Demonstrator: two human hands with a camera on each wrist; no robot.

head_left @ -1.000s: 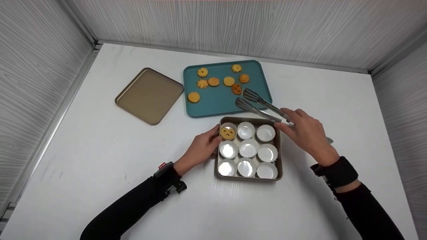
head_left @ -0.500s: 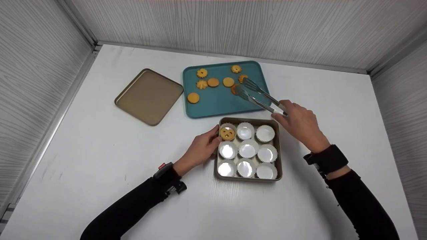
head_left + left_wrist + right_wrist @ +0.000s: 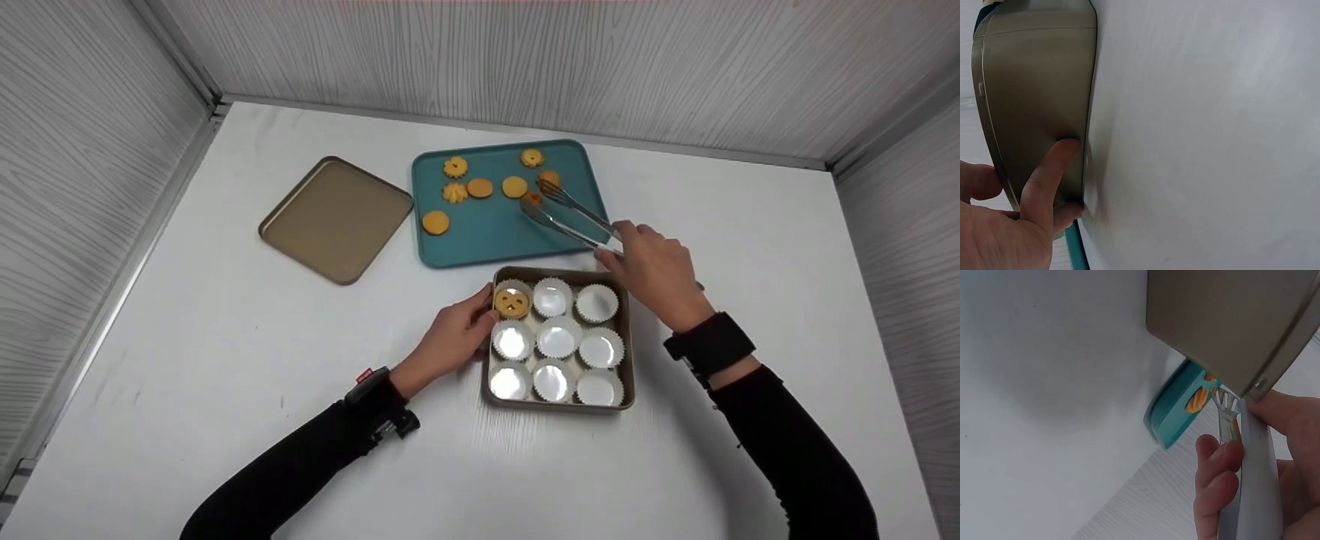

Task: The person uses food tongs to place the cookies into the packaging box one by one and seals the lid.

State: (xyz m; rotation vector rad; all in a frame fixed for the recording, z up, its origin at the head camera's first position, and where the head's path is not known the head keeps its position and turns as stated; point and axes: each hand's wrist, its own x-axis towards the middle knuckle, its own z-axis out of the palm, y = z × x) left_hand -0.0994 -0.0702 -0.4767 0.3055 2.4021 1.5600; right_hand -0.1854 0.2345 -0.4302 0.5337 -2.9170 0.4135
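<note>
A square metal tin holds rows of white paper cups, and a pretzel-shaped cookie lies in the far left cup. My left hand grips the tin's left side; in the left wrist view its fingers press the outer wall. Beyond the tin, my right hand holds metal tongs over the teal tray. The spread tong heads stand around a browner cookie, partly covered by them. The far head overlaps a swirl cookie.
Several other cookies lie on the teal tray, among them a round one at its near left and a flower-shaped one at the back. A flat bronze lid lies left of the tray. Grey panels enclose the white table.
My right hand has moved forward and left, taking the tongs from the tray's near right to the browner cookie. The left hand and the tin have stayed put.
</note>
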